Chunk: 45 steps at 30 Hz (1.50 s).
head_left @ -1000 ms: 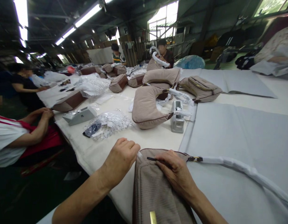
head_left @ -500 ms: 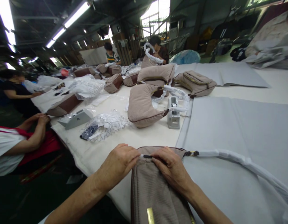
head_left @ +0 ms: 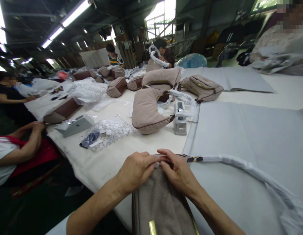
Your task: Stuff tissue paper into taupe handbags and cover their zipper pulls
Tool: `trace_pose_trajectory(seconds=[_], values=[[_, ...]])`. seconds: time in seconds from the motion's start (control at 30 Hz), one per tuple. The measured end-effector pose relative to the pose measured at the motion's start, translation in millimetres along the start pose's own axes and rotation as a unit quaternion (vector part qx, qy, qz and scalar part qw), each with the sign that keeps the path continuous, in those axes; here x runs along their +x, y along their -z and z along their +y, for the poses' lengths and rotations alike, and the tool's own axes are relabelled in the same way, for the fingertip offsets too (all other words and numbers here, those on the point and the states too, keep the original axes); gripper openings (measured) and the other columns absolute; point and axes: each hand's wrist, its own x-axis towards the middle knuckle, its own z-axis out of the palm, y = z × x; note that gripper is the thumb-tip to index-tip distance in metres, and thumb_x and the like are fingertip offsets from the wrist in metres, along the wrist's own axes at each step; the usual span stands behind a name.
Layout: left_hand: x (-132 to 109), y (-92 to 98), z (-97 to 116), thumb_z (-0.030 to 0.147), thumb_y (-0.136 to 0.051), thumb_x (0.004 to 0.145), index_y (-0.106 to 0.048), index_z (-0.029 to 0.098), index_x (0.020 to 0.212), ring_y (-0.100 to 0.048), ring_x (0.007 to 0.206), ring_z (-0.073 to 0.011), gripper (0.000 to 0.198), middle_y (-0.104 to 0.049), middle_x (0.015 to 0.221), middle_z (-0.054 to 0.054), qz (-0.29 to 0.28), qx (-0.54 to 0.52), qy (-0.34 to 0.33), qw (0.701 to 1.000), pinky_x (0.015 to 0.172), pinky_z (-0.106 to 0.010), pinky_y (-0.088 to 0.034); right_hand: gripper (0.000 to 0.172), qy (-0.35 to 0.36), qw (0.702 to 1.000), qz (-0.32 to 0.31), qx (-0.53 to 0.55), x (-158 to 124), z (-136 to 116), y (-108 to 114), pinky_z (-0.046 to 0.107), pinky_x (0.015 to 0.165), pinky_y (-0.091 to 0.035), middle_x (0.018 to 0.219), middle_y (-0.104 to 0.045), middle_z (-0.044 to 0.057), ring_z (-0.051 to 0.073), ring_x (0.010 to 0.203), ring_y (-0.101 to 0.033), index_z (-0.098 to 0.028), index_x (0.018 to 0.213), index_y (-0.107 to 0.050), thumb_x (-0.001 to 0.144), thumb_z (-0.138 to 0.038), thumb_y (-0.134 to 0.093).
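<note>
A taupe ribbed handbag [head_left: 161,202] lies on the table edge right in front of me, a gold plate on its front. My left hand [head_left: 138,169] and my right hand [head_left: 177,173] meet at the bag's top edge, fingers pinched together on it. What the fingertips pinch there is too small to make out. The bag's strap [head_left: 242,164], wrapped in white paper, runs off to the right from a metal ring.
Grey sheets [head_left: 251,130] cover the table on the right. Several more taupe bags [head_left: 147,111], a small grey device [head_left: 180,119] and a bag of white tags [head_left: 107,130] lie ahead. Another person's arms [head_left: 24,143] rest at the left edge; other people work farther back.
My hands have come together at the bag's top edge; a second ago they were apart, with a dark zipper pull visible between them. The view has dropped and shifted slightly.
</note>
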Motion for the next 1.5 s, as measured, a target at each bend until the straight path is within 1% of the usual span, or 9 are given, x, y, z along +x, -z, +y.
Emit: trace_pose_trajectory(seconds=[0.1, 0.27, 0.47, 0.63, 0.73, 0.9, 1.1, 1.3, 1.5], values=[[4, -0.7, -5, 0.020, -0.049, 0.086, -0.066, 0.019, 0.086, -0.061, 0.078, -0.0153, 0.018, -0.067, 0.082, -0.002, 0.002, -0.106, 0.021, 0.994, 0.074, -0.025, -0.044, 0.026, -0.017, 0.999, 0.037, -0.032, 1, 2, 3, 0.031, 0.083, -0.045, 0.099, -0.067, 0.007, 0.018, 0.090, -0.061, -0.015, 0.107, -0.060, 0.082, -0.014, -0.051], [8, 3.0, -10, 0.022, -0.053, 0.084, -0.061, 0.018, 0.092, -0.062, 0.077, -0.0134, 0.012, -0.069, 0.081, 0.001, 0.018, -0.208, 0.050, 0.977, 0.073, -0.021, -0.043, 0.011, 0.000, 0.999, -0.031, -0.032, 9, -1, 2, 0.027, 0.070, -0.043, 0.081, -0.065, 0.002, 0.016, 0.076, -0.059, -0.018, 0.088, -0.067, 0.082, -0.024, -0.059], [10, 6.2, -22, 0.033, -0.059, 0.080, -0.067, 0.015, 0.084, -0.058, 0.068, -0.0130, 0.020, -0.067, 0.074, 0.000, 0.000, -0.273, 0.072, 0.959, 0.061, -0.020, -0.041, 0.017, -0.026, 0.997, -0.069, -0.003, 18, -2, 8, 0.025, 0.069, -0.043, 0.077, -0.065, 0.002, 0.016, 0.075, -0.059, -0.017, 0.076, -0.066, 0.085, -0.024, -0.053], [9, 3.2, -21, 0.024, -0.056, 0.081, -0.069, 0.014, 0.078, -0.056, 0.067, -0.0120, 0.017, -0.065, 0.070, 0.000, 0.010, -0.307, 0.055, 0.950, 0.064, -0.020, -0.041, 0.019, -0.036, 0.995, -0.097, 0.016, 19, -3, 10, 0.025, 0.069, -0.044, 0.083, -0.066, 0.001, 0.016, 0.076, -0.058, -0.018, 0.095, -0.065, 0.084, -0.029, -0.055], [6, 0.5, -21, 0.025, -0.056, 0.082, -0.069, 0.014, 0.082, -0.056, 0.070, -0.0125, 0.017, -0.065, 0.074, 0.000, 0.030, -0.311, 0.059, 0.948, 0.067, -0.021, -0.042, 0.017, -0.054, 0.993, -0.102, 0.034, 20, -2, 6, 0.023, 0.063, -0.042, 0.075, -0.064, 0.000, 0.015, 0.070, -0.057, -0.016, 0.083, -0.066, 0.082, -0.031, -0.057], [-2, -7.9, -28, 0.027, -0.060, 0.078, -0.067, 0.013, 0.084, -0.046, 0.058, -0.0092, 0.017, -0.055, 0.063, 0.003, 0.022, -0.374, 0.109, 0.921, 0.053, -0.018, -0.034, 0.017, -0.047, 0.994, -0.097, 0.027, 21, 2, 4, 0.021, 0.061, -0.039, 0.067, -0.061, -0.003, 0.013, 0.067, -0.055, -0.017, 0.073, -0.064, 0.083, -0.029, -0.058], [-6, -19.6, -24, 0.024, -0.053, 0.083, -0.066, 0.013, 0.078, -0.054, 0.067, -0.0128, 0.019, -0.062, 0.069, 0.000, 0.094, -0.345, 0.097, 0.929, 0.064, -0.022, -0.041, 0.016, -0.012, 0.997, -0.078, 0.009, 19, 3, 2, 0.023, 0.068, -0.043, 0.076, -0.067, -0.001, 0.016, 0.074, -0.061, -0.019, 0.079, -0.067, 0.086, -0.026, -0.055], [-11, -24.7, -22, 0.015, -0.053, 0.081, -0.068, 0.016, 0.093, -0.063, 0.084, -0.0162, 0.019, -0.070, 0.088, -0.003, 0.097, -0.342, 0.045, 0.934, 0.079, -0.025, -0.046, 0.014, 0.035, 0.997, -0.064, -0.039, 16, 8, 0, 0.023, 0.068, -0.043, 0.074, -0.067, -0.002, 0.015, 0.073, -0.061, -0.021, 0.078, -0.067, 0.086, -0.025, -0.057], [-13, -47.4, -23, 0.009, -0.048, 0.081, -0.067, 0.018, 0.088, -0.061, 0.074, -0.0141, 0.023, -0.065, 0.078, -0.003, 0.213, -0.262, -0.012, 0.941, 0.069, -0.025, -0.050, 0.020, 0.003, 0.993, -0.120, -0.019, 21, 2, 13, 0.028, 0.079, -0.047, 0.092, -0.070, 0.002, 0.018, 0.087, -0.063, -0.022, 0.101, -0.068, 0.087, -0.024, -0.053]])
